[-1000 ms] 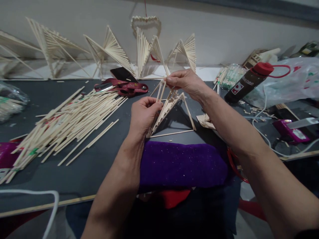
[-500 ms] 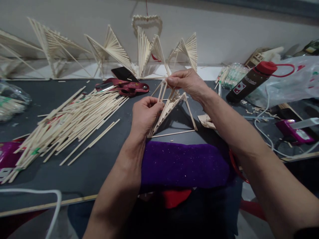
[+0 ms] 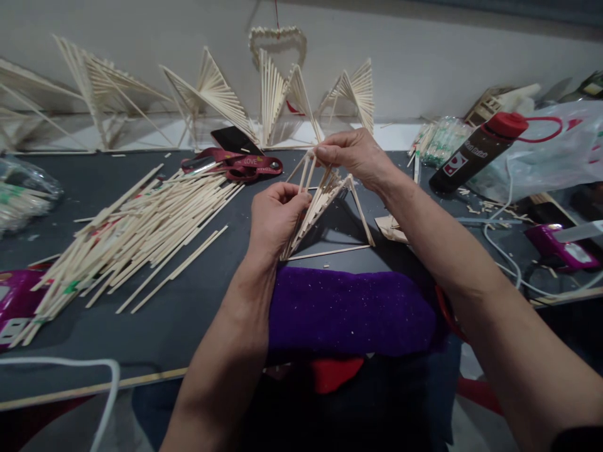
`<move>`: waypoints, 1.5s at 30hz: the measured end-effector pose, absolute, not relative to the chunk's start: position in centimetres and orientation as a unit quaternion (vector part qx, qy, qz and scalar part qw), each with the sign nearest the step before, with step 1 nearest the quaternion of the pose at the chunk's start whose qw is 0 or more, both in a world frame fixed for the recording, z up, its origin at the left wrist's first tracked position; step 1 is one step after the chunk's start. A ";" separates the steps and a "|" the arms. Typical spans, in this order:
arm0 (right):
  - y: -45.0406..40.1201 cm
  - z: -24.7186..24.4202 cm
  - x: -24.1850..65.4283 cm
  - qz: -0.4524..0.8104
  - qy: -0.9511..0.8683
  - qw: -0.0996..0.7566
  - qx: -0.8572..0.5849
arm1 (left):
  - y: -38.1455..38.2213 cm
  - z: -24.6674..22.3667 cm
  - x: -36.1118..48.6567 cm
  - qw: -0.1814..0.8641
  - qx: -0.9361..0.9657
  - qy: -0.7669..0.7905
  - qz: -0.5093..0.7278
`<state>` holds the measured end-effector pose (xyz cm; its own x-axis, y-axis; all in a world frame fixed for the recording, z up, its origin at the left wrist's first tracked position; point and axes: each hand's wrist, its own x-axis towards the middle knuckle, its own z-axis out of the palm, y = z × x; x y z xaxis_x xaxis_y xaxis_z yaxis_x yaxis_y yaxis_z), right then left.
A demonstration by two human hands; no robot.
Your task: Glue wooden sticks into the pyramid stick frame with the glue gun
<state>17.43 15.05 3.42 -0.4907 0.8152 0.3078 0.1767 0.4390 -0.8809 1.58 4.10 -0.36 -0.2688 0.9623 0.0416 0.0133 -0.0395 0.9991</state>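
Note:
A small frame of thin wooden sticks [image 3: 325,204] stands on the dark table in front of me, with a row of sticks fanned along one slope. My left hand [image 3: 276,216] is closed on a wooden stick at the frame's left side, thumb and forefinger pinched together. At the upper left peak, my right hand [image 3: 351,157] pinches the stick ends between thumb and fingers; the exact contact is partly hidden. A purple cloth [image 3: 351,314] lies at the near edge below the frame. To the left is a loose pile of wooden sticks [image 3: 146,238].
Finished stick structures [image 3: 211,94] line the wall, below a hanging heart shape [image 3: 277,37]. A dark bottle with a red lid [image 3: 475,157], a plastic bag [image 3: 546,157], a purple device [image 3: 558,247] and a white cable are at right. A red lanyard [image 3: 235,164] lies behind the pile.
Both hands keep their hold at the same spots on the stick frame. The view has shifted very slightly; nothing else has visibly moved.

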 end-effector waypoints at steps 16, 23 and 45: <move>14.3 3.9 17.0 0.433 -0.736 0.395 -0.339 | 3.9 -0.2 1.6 0.419 0.433 0.559 0.569; 14.6 3.4 17.0 0.426 -0.737 0.401 -0.337 | 4.1 -0.4 1.3 0.420 0.431 0.558 0.572; 15.3 2.9 16.9 0.483 -0.713 0.404 -0.307 | 4.6 -1.2 0.8 0.415 0.434 0.561 0.570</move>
<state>16.90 15.28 2.89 -0.4854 0.8287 0.2786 0.0485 0.3438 -0.9378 0.77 4.63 -1.16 -0.2793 0.9598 0.0289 0.0149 -0.0258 0.9996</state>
